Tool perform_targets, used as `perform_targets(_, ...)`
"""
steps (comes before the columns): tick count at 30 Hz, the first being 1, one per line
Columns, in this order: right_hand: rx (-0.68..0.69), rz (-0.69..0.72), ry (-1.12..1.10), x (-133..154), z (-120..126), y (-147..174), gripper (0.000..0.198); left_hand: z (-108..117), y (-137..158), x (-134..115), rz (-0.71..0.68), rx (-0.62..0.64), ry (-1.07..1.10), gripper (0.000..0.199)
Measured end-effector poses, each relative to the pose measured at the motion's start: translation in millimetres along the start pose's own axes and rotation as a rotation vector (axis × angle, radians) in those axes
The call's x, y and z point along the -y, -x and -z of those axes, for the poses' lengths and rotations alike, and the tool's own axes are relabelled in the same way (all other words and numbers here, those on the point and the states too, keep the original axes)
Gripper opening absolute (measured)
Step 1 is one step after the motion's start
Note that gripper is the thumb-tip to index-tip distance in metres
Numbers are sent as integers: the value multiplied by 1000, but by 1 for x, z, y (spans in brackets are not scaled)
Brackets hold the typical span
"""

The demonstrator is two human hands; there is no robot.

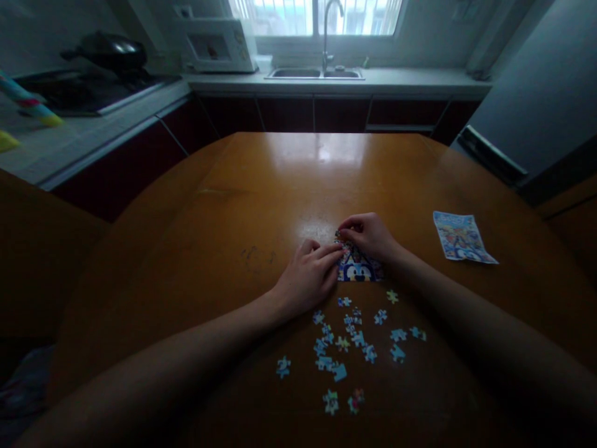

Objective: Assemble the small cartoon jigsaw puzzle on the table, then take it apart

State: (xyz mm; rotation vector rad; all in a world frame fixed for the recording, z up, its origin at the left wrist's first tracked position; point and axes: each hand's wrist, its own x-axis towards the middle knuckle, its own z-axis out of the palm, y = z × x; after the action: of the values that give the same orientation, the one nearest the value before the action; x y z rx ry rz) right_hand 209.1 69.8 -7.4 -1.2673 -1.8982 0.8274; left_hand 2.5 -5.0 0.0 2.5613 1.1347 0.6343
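A partly joined jigsaw puzzle (359,272) with a blue dog-like face lies flat on the table. My left hand (311,274) rests along its left side, fingers stretched out and fingertips on the joined pieces. At the puzzle's far edge, my right hand (368,235) pinches a small puzzle piece (337,234) between thumb and fingers. Part of the puzzle is hidden beneath both hands. Several loose puzzle pieces (358,338), mostly light blue, are scattered on the near side, with a yellowish piece (392,297) close to the puzzle's lower right corner.
The wooden table (280,180) has rounded sides. A creased picture sheet (464,238) lies on the right. Beyond the table are a sink (298,73), a microwave (217,46) and a stove with a dark pan (112,51). A fridge (536,93) stands at the right.
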Motion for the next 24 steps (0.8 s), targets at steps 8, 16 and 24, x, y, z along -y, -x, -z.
perform_targets(8,66,56,78,-2,-4,-2,12,-2,-1,1,8,-7,11,35)
perform_targets(16,33,107,196,-3,-5,-2,10,-3,0,2,18,-5,24,37)
perform_targets(24,-75,26,19,-8,-5,-3,15,-1,-4,3,101,-84,63,29)
